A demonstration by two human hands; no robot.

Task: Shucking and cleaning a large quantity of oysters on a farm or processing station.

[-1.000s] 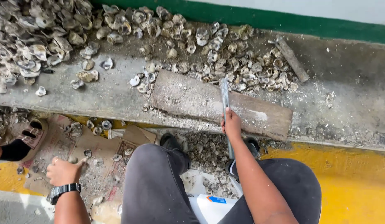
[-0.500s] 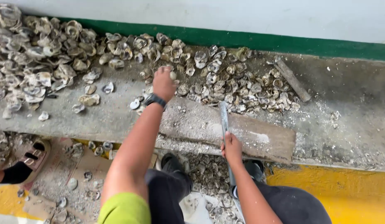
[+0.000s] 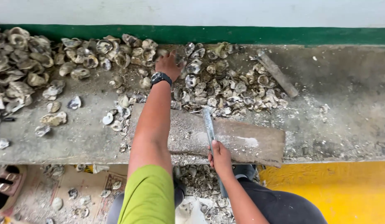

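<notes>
Left hand stretched into the oyster shells heaped along the worktop by the wall; fingers' spread cannot be told. Right hand wrapped around a metal blade resting flat on the wooden board.

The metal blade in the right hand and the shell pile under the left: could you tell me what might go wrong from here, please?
The left hand reaches bare into the oyster shells, whose broken edges could cut it. The right hand holds the metal blade flat on the wooden board, beside the outstretched left forearm, so a careless lift might nick it. Shells lie near the ledge edge and could fall.
</notes>
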